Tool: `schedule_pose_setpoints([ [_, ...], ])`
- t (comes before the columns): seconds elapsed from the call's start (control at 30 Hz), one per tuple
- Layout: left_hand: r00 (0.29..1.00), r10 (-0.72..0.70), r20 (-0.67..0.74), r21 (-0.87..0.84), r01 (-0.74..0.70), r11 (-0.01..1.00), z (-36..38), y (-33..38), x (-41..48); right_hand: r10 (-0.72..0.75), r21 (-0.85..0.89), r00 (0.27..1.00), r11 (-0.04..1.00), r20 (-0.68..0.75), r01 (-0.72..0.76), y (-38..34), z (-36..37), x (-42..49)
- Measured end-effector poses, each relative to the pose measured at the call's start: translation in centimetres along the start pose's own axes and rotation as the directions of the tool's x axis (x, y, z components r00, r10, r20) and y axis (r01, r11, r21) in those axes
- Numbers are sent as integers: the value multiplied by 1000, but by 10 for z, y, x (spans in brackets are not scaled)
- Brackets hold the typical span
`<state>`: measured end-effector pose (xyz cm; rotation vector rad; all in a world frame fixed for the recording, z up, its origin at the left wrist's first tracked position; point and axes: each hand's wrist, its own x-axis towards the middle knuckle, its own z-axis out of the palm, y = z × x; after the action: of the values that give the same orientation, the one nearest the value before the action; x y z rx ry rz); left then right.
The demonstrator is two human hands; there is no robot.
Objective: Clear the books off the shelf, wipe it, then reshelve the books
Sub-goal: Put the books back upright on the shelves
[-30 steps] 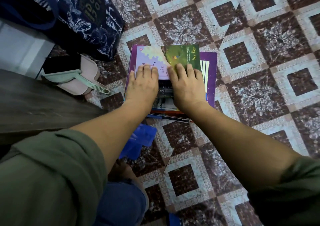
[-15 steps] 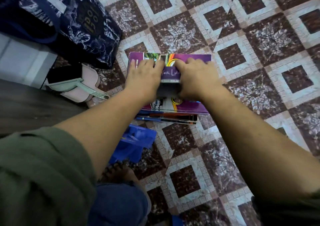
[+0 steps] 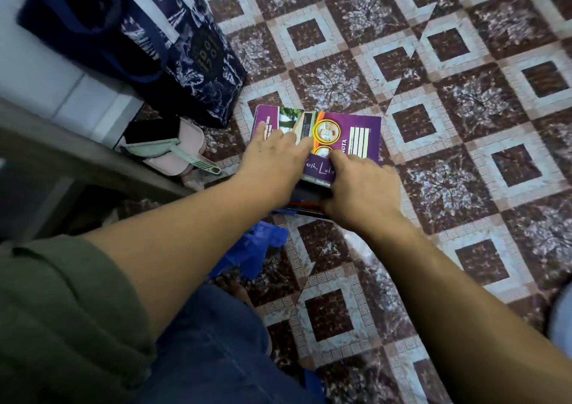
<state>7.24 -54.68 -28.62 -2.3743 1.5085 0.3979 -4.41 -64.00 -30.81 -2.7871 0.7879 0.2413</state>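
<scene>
A stack of books (image 3: 356, 131) lies flat on the tiled floor, with a purple cover with yellow circles on top. My left hand (image 3: 272, 159) rests on the left half of the top cover, fingers straight and spread. On the near right corner of the stack my right hand (image 3: 362, 190) has its fingers bent, fingertips on the purple cover and thumb down at the near edge. The near side of the stack is mostly hidden between and under my hands.
A dark blue patterned tote bag (image 3: 185, 48) stands left of the books. A pink dustpan with a green brush (image 3: 173, 153) lies beside a dark wooden furniture edge (image 3: 62, 162). A blue cloth (image 3: 257, 249) lies by my knee. Patterned floor tiles (image 3: 448, 187) extend to the right.
Both hands slid back from the far edge of the stack toward its near side. The small green and pink covers seen first are gone; more of the purple cover shows.
</scene>
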Motion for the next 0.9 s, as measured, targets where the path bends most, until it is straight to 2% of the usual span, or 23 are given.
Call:
schedule_pose_setpoints([
  [0.17,998,0,65,60,-4,998,-29,17,-54,-38,53,999,998,-26,40,-17,-22,-54],
  [0.33,992,-100,75,31,98,995,-51,1,-132,-207,124,967,966,-151,226,-55,-50,-101],
  [0.43,992,-124,0,-22,124,992,-54,-20,-183,-317,79,897,931,-308,356,-84,-56,-126],
  [0.53,987,-155,-46,-124,149,981,-57,-37,-232,-384,28,766,886,-516,463,-108,-56,-150],
  [0.63,969,-240,-57,-230,222,948,-57,-60,-280,-446,56,634,789,-632,611,-123,-58,-162],
  [0.7,951,-302,-64,-283,273,919,-54,-80,-312,-497,155,585,663,-641,732,-136,-58,-161],
  [0.83,929,-337,-152,-344,270,899,-47,-110,-357,-560,417,621,461,-548,784,-178,-51,-158],
  [0.9,912,-345,-221,-376,247,893,-43,-123,-372,-565,457,604,396,-562,796,-196,-53,-155],
])
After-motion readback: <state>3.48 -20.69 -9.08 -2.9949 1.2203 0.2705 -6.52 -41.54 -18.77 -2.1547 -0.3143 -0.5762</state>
